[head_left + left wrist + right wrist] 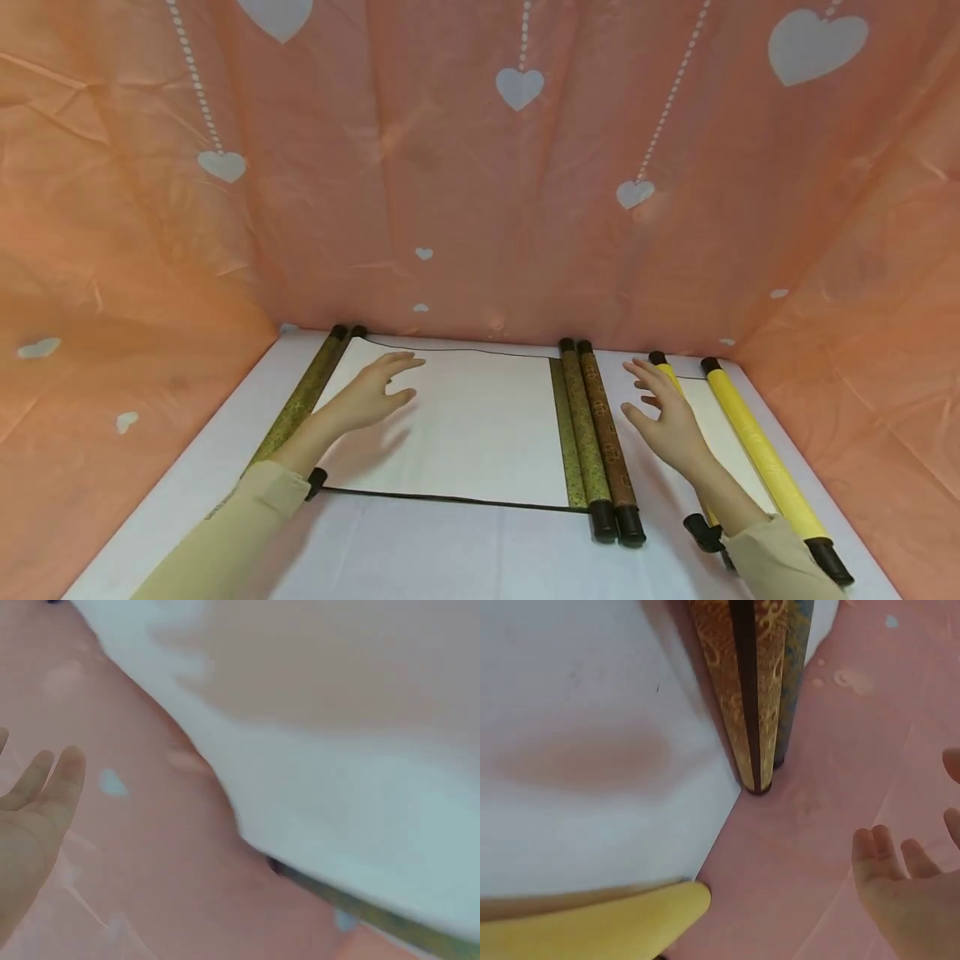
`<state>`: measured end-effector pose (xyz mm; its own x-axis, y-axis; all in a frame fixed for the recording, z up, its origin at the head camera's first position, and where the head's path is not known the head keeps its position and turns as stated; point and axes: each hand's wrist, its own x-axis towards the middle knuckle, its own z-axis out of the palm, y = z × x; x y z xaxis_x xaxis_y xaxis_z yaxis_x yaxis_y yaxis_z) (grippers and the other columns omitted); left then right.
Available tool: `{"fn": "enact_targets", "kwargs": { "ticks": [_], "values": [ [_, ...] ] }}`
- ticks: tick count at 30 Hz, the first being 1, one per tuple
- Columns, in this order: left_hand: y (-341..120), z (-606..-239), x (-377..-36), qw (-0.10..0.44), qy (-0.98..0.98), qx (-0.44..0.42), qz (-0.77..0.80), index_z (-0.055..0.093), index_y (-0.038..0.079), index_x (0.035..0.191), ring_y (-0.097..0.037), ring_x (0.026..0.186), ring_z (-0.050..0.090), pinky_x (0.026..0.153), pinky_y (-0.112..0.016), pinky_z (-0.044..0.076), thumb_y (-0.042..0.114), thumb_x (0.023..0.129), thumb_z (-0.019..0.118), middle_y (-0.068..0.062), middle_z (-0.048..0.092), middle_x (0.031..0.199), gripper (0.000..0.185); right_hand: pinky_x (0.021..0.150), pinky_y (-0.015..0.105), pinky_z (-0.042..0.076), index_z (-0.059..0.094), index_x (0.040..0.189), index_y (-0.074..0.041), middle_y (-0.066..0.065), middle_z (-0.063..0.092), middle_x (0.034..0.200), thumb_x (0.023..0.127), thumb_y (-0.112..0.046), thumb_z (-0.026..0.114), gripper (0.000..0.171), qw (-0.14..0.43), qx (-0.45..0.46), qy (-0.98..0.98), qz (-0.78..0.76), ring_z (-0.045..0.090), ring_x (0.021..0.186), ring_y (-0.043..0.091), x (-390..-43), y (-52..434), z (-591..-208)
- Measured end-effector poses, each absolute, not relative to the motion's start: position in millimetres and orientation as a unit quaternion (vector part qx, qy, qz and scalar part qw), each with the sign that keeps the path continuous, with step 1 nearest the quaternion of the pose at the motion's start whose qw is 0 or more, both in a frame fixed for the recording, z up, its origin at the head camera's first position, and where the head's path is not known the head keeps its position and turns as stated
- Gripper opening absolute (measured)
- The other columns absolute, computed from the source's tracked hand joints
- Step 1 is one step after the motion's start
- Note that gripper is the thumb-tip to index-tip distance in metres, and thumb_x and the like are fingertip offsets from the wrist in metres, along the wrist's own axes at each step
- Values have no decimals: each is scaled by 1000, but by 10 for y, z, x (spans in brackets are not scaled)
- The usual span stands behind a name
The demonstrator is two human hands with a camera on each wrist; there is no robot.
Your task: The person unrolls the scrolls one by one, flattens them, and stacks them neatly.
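A scroll with green patterned rollers lies partly unrolled, its white sheet (472,425) spread between the left roller (303,392) and the right roller (585,417). Over the left part of this sheet hovers my left hand (367,396), fingers spread and holding nothing. My right hand (671,425) is held in the air between a rolled brown scroll (606,417) and a yellow scroll (761,450), with nothing in its grasp. The brown scroll lies alongside the green right roller. A strip of white paper (723,425) shows between the yellow scroll's two rollers; my right arm partly hides the nearer-left one.
The white table (420,550) ends at the back and sides against a peach curtain (465,183) printed with white hearts. Black bands with small devices circle both wrists, such as the right camera (702,532).
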<state>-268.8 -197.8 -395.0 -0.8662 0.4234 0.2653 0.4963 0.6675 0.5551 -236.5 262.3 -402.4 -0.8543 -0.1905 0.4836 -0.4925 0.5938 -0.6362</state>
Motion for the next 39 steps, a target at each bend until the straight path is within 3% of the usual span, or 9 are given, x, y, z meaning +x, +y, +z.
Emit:
{"fn": "enact_targets", "kwargs": {
  "ticks": [4, 11, 14, 16, 19, 21, 26, 34, 39],
  "values": [
    [-1573, -3943, -2751, 46, -893, -279, -350, 53, 4, 151, -45, 140, 46, 105, -56, 48, 8, 98, 67, -25, 43, 157, 55, 92, 5, 39, 52, 150, -3, 21, 42, 157, 94, 4, 68, 59, 208, 161, -873, 410, 55, 121, 39, -2305, 2802, -4030],
    [-878, -3999, -2844, 11, -870, -317, -377, 50, 6, 153, -39, 129, 55, 103, -52, 50, 9, 99, 67, -20, 44, 156, 57, 87, 5, 38, 48, 150, 2, 29, 43, 150, 94, 1, 71, 61, 192, 117, -899, 376, 55, 119, 47, -2203, 3243, -4043],
    [-574, -4026, -2865, -8, -863, -334, -380, 49, 7, 154, -38, 128, 57, 101, -49, 52, 9, 99, 67, -20, 43, 157, 58, 87, 17, 45, 46, 150, 3, 33, 42, 148, 94, -3, 71, 62, 164, 100, -918, 348, 55, 120, 51, -2165, 3443, -4039],
    [-375, -4040, -2869, -21, -859, -345, -378, 48, 8, 155, -37, 127, 58, 100, -46, 53, 10, 100, 67, -19, 42, 157, 58, 92, 35, 50, 44, 150, 6, 35, 40, 148, 95, -4, 71, 62, 147, 95, -925, 338, 53, 119, 54, -2151, 3581, -4049],
    [-84, -4060, -2869, -43, -856, -358, -370, 47, 9, 156, -36, 126, 58, 99, -40, 53, 11, 101, 66, -19, 40, 159, 58, 93, 62, 47, 42, 149, 10, 39, 39, 146, 96, -4, 69, 62, 123, 97, -930, 332, 51, 118, 59, -2147, 3793, -4085],
    [97, -4070, -2863, -54, -857, -365, -360, 47, 10, 156, -34, 128, 57, 101, -38, 51, 12, 101, 65, -18, 39, 160, 58, 92, 71, 44, 41, 148, 13, 42, 39, 145, 96, -3, 68, 61, 109, 96, -933, 329, 50, 117, 63, -2158, 3936, -4121],
    [508, -4066, -2826, -76, -859, -384, -329, 48, 14, 157, -26, 143, 47, 113, -36, 42, 18, 103, 64, -13, 40, 161, 56, 90, 73, 47, 39, 147, 16, 46, 39, 142, 97, -6, 68, 61, 74, 71, -950, 296, 50, 114, 67, -2184, 4237, -4176],
    [1031, -4110, -2806, -106, -849, -408, -318, 51, 16, 155, -17, 121, 61, 94, -19, 47, 19, 103, 63, -10, 43, 158, 54, 87, 62, 54, 37, 146, 18, 50, 39, 141, 99, -19, 69, 67, -14, 29, -968, 248, 57, 111, 61, -2195, 4473, -4184],
    [1256, -4185, -2793, -124, -848, -412, -311, 53, 14, 154, -16, 129, 57, 98, -18, 45, 17, 103, 62, -9, 46, 157, 52, 89, 63, 53, 36, 147, 17, 50, 37, 141, 100, -15, 65, 64, -42, 25, -965, 258, 56, 113, 63, -2201, 4498, -4187]
  ]
}}
